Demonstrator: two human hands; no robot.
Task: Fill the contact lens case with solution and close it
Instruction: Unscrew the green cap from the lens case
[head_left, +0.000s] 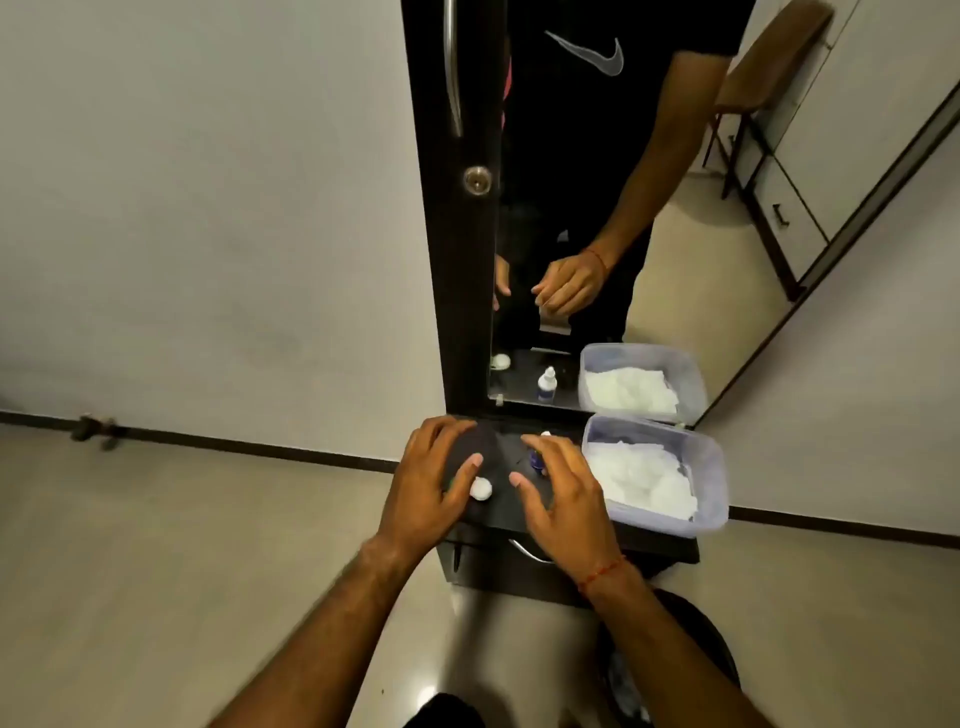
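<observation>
A small white round contact lens case (481, 489) lies on the dark shelf (644, 540) under the mirror. My left hand (431, 478) rests over its left side, thumb tip touching it, fingers spread. My right hand (558, 493) hovers just right of the case with fingers apart, holding nothing. Behind my right fingers stands the solution bottle (536, 458), blue-labelled with a white cap, mostly hidden by the hand. Whether the case is lidded I cannot tell.
A clear plastic tub (706, 467) filled with white tissue or cotton sits at the shelf's right end. The mirror (597, 208) rises behind the shelf. A drawer handle (524, 551) shows below the shelf, and a dark bin (675, 654) stands on the floor.
</observation>
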